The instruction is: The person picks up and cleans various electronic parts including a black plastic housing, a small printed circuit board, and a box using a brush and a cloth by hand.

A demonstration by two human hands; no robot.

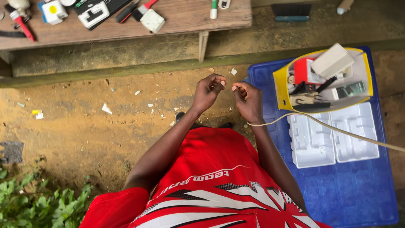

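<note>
My right hand (249,101) is curled around the end of a cream cable (320,126) that runs off past the right edge of the view. My left hand (207,90) is raised beside it, fingers pinched together close to the right hand's fingertips; what the left fingertips hold is too small to tell. Both hands hover over bare dirt ground, above my red shirt.
A blue plastic lid (346,190) lies on the right, bearing a white moulded tray (333,135) and a yellow-rimmed box (282,84) of electrical parts. A wooden bench (181,21) at the top carries sockets, tools and a screwdriver. Green plants (38,202) fill the lower left.
</note>
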